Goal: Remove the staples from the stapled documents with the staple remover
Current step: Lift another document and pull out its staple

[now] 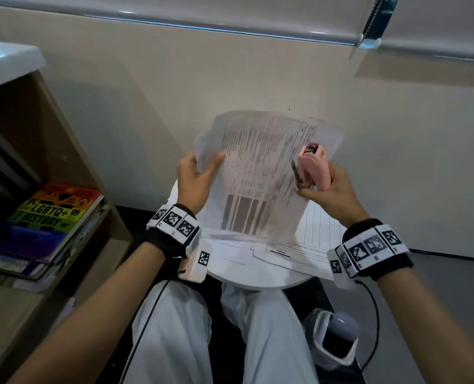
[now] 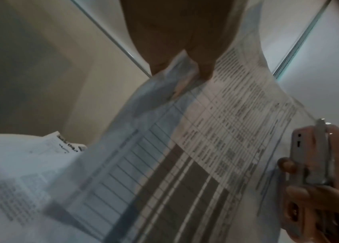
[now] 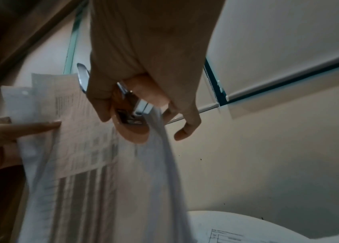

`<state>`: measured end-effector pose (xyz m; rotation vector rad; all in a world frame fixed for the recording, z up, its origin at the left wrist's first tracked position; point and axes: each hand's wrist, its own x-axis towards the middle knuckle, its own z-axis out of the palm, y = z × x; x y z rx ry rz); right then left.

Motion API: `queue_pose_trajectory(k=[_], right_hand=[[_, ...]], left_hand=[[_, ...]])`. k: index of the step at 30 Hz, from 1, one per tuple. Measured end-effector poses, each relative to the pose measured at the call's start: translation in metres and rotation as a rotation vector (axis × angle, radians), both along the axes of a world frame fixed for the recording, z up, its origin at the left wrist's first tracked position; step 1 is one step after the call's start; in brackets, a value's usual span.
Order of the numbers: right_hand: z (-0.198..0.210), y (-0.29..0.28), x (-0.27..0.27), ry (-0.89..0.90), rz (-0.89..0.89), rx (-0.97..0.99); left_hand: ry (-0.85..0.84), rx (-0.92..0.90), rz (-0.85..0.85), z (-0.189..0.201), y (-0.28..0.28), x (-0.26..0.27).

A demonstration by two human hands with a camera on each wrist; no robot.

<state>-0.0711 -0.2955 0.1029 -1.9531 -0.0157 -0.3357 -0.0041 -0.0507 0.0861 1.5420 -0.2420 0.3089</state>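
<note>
Left hand (image 1: pixel 194 180) pinches the left edge of the printed white paper document (image 1: pixel 258 173), held in the air above the small round white table (image 1: pixel 260 284). Right hand (image 1: pixel 324 189) grips the pink plastic staple remover (image 1: pixel 314 167) at the document's right edge. Risk: sheets are unsupported and blurred, no staple visible, so the metal blade may miss or tear paper.
</note>
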Motion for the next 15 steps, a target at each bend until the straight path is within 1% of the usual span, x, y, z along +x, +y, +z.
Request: queue_pose_trajectory(k=[1,3,5,7,10,15], right_hand=[[-0.001,0.001,0.001,0.011,0.005,0.008],[-0.004,0.003,0.002,0.036,-0.009,0.000],[-0.003,0.004,0.003,0.047,-0.026,0.003],[0.000,0.003,0.004,0.060,-0.001,0.022],[0.003,-0.001,0.000,0.087,0.052,0.035],[-0.002,-0.002,-0.005,0.144,0.112,0.020]], left_hand=[[-0.015,-0.038,0.026,0.002,-0.001,-0.001],[-0.008,-0.079,0.001,0.005,-0.003,0.002],[0.005,-0.032,-0.066,0.008,-0.002,0.007],[0.041,0.015,-0.147,0.010,0.001,0.010],[0.075,-0.044,-0.264,0.018,0.006,0.008],[0.101,-0.058,-0.390,0.026,0.007,0.007]])
